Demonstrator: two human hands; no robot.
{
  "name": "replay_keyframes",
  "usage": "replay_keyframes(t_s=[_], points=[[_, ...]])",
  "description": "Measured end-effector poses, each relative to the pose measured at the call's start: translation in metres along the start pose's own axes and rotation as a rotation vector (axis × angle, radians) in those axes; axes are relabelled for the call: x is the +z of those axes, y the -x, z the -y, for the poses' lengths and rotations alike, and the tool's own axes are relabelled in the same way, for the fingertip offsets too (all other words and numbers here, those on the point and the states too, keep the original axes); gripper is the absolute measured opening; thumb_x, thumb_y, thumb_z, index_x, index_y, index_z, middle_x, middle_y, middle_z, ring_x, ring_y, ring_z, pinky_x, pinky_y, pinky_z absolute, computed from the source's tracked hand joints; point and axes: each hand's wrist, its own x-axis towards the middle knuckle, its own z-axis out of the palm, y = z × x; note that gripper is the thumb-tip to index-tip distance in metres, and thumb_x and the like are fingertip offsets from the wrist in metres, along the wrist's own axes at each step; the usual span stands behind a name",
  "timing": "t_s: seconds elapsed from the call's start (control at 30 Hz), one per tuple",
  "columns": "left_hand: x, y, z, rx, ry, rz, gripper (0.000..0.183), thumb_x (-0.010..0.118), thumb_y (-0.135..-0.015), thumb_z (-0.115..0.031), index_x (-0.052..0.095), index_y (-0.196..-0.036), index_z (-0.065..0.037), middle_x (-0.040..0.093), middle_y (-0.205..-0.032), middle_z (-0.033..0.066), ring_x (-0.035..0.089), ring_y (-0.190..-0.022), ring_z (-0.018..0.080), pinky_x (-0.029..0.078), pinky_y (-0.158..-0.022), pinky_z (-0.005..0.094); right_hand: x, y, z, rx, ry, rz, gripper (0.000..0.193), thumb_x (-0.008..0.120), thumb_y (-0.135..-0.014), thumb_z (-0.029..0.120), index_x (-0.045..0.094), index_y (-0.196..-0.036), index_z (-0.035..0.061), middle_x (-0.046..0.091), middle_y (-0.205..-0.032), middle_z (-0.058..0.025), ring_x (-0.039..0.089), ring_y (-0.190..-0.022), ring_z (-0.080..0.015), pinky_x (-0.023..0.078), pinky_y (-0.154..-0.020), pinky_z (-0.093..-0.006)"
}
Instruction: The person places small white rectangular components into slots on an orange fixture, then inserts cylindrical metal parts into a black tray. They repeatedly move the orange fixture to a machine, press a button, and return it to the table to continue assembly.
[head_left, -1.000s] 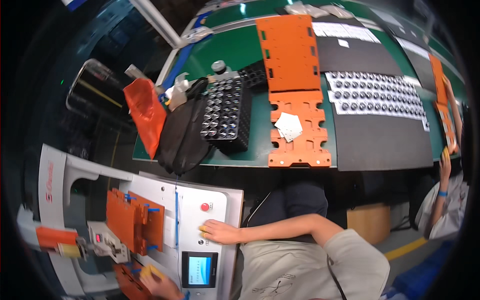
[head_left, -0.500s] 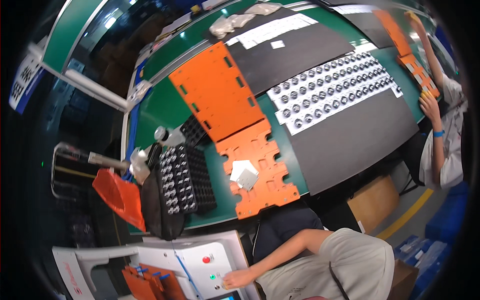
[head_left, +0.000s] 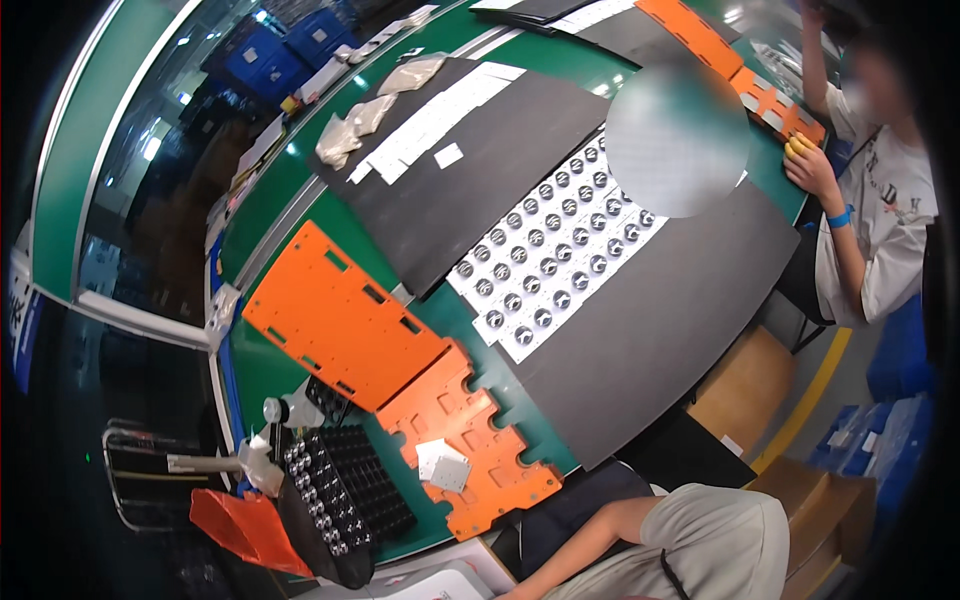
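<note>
**Notched orange tray on the near table edge, right forearm just beside it**

The notched orange tray (head_left: 505, 492) is laid at the near edge of the green table (head_left: 535, 425), left of centre, with white cards (head_left: 443, 466) overlapped on it. Beside its near end, the right forearm (head_left: 578, 552) is extended toward the lower left. The right hand is cut off by the lower edge, and the left hand is out of view, so whether either grip is wide, narrow or holding something cannot be told. Near the wrist, part of a white machine (head_left: 450, 582) is seen.

A flat orange board (head_left: 345, 312) is set against the tray's far end. To the left, a black rack (head_left: 375, 485) is filled along one face with shiny round pieces, and a red-orange bag (head_left: 245, 525) is placed beyond it. To the right, white strips (head_left: 535, 285) bearing rows of round dark pieces are spread on a dark mat (head_left: 660, 335); their far end is hidden by a blurred patch. At far right, another orange tray (head_left: 765, 98) is touched by a co-worker's hand (head_left: 813, 168).
</note>
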Motion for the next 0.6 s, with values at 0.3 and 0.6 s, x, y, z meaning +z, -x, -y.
replay_keyframes(t_s=[0.3,0.6], points=[[0.023,-0.017,-0.006,0.031,0.024,0.089,0.035,0.064,-0.095,-0.024,0.062,-0.111,0.007,0.067,-0.100,0.0189,0.062,-0.086,0.0293,0.050,-0.078,0.0395,-0.025,0.008,-0.007,0.086,-0.005,0.010,0.033,0.058,-0.086,0.030,0.062,-0.081,-0.0019,0.060,-0.079,-0.0206,0.061,-0.079,-0.0369,0.048,-0.072,-0.0465],[0.005,-0.010,-0.004,0.032,0.032,0.109,0.034,0.063,-0.095,-0.022,0.061,-0.113,0.007,0.067,-0.102,0.0186,0.061,-0.088,0.0283,0.050,-0.079,0.0388,-0.015,-0.011,0.003,0.085,-0.004,0.044,0.036,0.058,-0.087,0.033,0.063,-0.079,-0.0024,0.061,-0.076,-0.0215,0.062,-0.076,-0.0380,0.048,-0.069,-0.0476]])
